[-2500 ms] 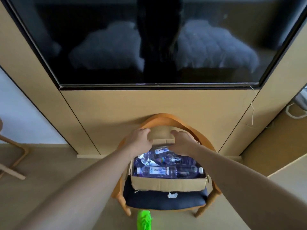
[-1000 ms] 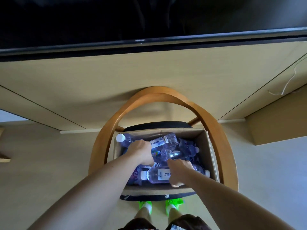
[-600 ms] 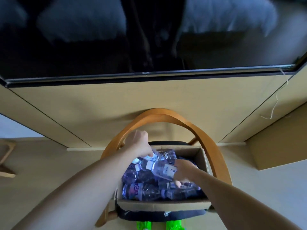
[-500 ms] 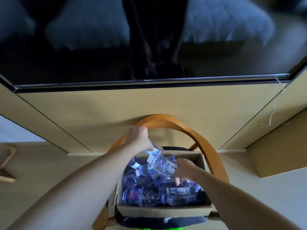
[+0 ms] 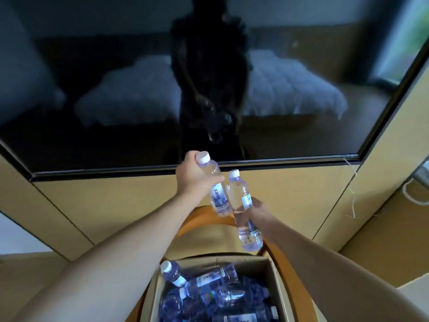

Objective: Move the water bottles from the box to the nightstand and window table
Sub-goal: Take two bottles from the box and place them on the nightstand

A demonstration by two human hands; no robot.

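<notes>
two bottles are lifted clear of the box [image 5: 276, 289], held up near frame centre, caps up, side by side and about touching. left hand [image 5: 193, 176] grips the left bottle [image 5: 216, 194] round its upper body just under the white cap, base tilted toward 5 o'clock. right hand [image 5: 254, 211] holds the right bottle [image 5: 241, 205] round its middle, fingers mostly hidden behind it, base hanging toward 6 o'clock above the box's far edge. box sits at 6 o'clock, open, with more bottles [image 5: 209, 291] lying jumbled inside. box is on a chair [image 5: 202, 217], curved wooden back showing behind it. tv [image 5: 116, 77] fills 12 o'clock on the tan wall [image 5: 104, 205]. white cord [image 5: 352, 194] hangs at 3 o'clock.
</notes>
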